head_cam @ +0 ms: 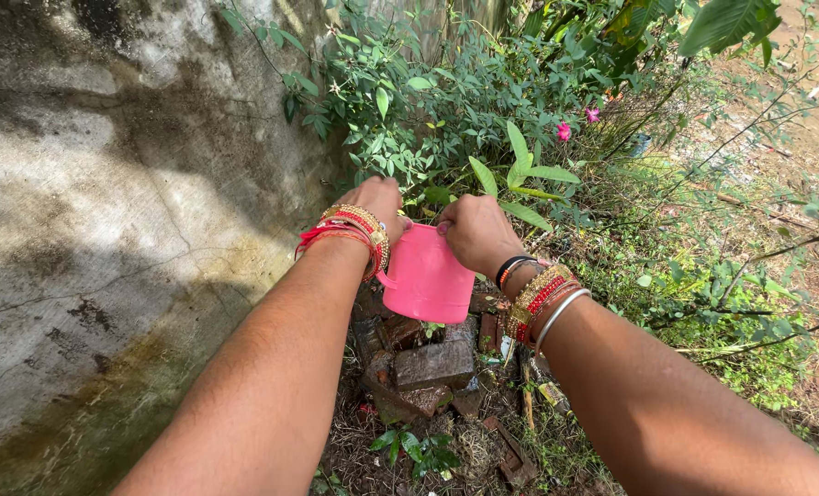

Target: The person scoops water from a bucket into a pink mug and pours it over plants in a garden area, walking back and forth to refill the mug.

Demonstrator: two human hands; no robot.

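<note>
Gripping pink plastic mug [425, 276] at rim, left hand [375, 204] and right hand [472, 231] curl fingers tight on both sides, tilting it mouth-forward toward leafy shrub [446, 110] above broken bricks [428, 363], beside stained concrete wall [106, 184].

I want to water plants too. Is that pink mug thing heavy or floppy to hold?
The pink plastic mug probably stays stiff: its sides keep their shape in the grip. It looks light when empty, being thin plastic, though the inside is hidden. The left hand and right hand both hold its rim, so it may tip easily.
</note>
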